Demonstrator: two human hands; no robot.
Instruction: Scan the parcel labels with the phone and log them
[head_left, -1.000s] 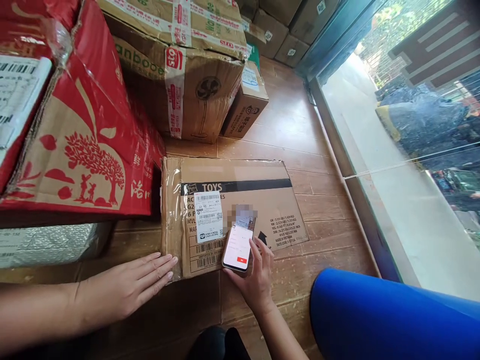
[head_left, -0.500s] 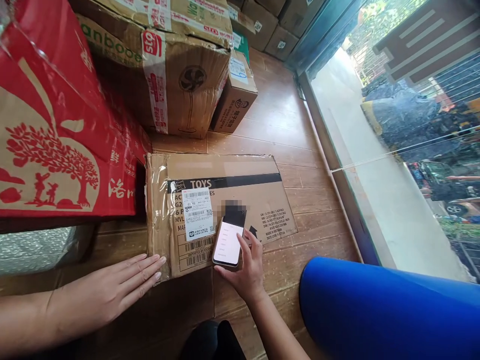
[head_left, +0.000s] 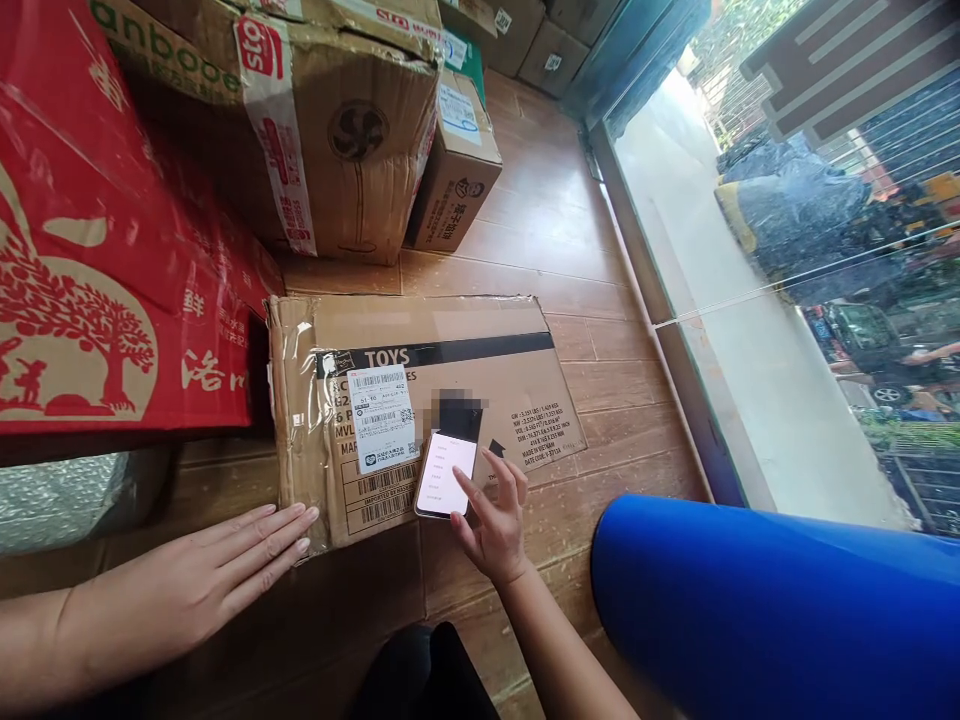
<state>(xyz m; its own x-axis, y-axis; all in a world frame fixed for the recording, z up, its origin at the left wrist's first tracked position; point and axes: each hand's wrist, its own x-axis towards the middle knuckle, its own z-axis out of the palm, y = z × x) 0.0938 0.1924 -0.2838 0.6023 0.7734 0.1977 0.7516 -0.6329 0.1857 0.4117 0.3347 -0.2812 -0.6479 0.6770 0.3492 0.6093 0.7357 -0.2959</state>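
Observation:
A flat cardboard box marked TOYS (head_left: 480, 340) lies on the wooden floor, with a white shipping label (head_left: 381, 418) on its left part. My left hand (head_left: 202, 580) lies flat and open on the floor, fingertips touching the box's near left corner. My right hand (head_left: 491, 520) holds a smartphone (head_left: 447, 473) with a lit screen over the box's near edge, thumb reaching onto the screen.
A red printed carton (head_left: 112, 270) stands at the left over a bubble-wrapped parcel (head_left: 60, 495). Taped brown cartons (head_left: 337, 130) are stacked behind. A blue leg or sleeve (head_left: 772, 610) fills the lower right. A glass wall (head_left: 750, 300) runs along the right.
The view has shifted, so everything sits slightly lower left. My right thumb has moved onto the phone screen, and the screen's content changed. My left hand stays flat at the box corner.

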